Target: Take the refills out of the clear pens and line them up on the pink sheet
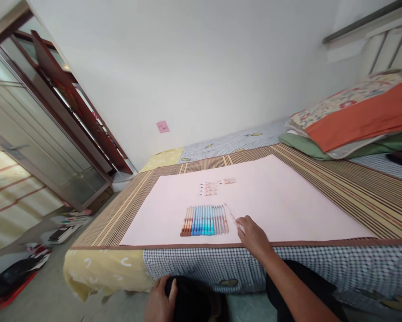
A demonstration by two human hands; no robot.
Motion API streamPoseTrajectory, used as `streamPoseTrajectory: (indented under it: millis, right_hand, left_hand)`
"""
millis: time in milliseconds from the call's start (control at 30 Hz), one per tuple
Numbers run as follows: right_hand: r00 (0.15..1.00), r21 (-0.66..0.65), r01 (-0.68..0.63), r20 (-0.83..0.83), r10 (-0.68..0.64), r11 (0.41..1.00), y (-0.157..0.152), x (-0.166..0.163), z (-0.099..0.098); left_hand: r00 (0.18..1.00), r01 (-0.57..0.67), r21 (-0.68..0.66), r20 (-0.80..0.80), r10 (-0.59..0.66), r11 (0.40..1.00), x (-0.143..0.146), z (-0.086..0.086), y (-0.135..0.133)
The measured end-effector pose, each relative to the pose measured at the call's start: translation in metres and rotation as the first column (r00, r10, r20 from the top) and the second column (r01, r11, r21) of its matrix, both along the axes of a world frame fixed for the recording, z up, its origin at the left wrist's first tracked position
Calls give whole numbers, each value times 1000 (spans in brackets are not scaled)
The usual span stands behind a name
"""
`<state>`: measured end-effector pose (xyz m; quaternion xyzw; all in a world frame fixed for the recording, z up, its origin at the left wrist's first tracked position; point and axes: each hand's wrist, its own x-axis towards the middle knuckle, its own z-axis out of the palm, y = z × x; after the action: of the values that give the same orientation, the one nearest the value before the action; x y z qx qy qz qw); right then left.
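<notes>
A pink sheet (288,201) lies on a striped mat over the bed. On it a tight row of several pens (204,220) runs from orange through blue to grey. Farther back lie a few pale pink pens (216,186). My right hand (252,237) reaches onto the sheet just right of the row, its fingers closed on a thin pink pen (232,217) that slants up and to the left. My left hand (158,299) rests low at the frame's bottom, fingers curled over my dark-clothed knee (190,304).
Stacked pillows and folded covers (355,120) sit at the bed's far right. A checked and yellow bedsheet (194,264) hangs over the near edge. Books and clutter (68,223) lie on the floor at left by a glass door (29,147). A pink note (162,126) is stuck on the wall.
</notes>
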<state>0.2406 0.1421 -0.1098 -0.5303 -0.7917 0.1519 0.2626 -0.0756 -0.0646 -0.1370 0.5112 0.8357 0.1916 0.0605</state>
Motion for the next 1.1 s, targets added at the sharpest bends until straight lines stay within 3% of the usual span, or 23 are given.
streamPoseTrajectory:
  millis: [167, 333, 500, 667, 900, 1100]
  right_hand:
    - [989, 39, 145, 32, -146, 989, 4, 9, 2]
    - [972, 35, 175, 152, -178, 984, 7, 3, 10]
    - [967, 37, 191, 164, -194, 981, 6, -7, 14]
    - [957, -19, 238, 174, -231, 971, 10, -2, 17]
    - [911, -105, 410, 102, -400, 906, 20, 59, 16]
    - [953, -19, 292, 95, -289, 956, 25, 87, 13]
  left_hand:
    - [999, -14, -20, 32, 15, 1000, 0, 3, 1]
    - [999, -2, -7, 37, 2, 1000, 3, 2, 4]
    - [999, 43, 17, 16, -43, 999, 16, 5, 12]
    - [995, 99, -27, -24, -100, 995, 49, 18, 24]
    - [969, 246, -30, -22, -246, 969, 110, 26, 49]
    - [939, 341, -36, 64, -338, 939, 145, 24, 71]
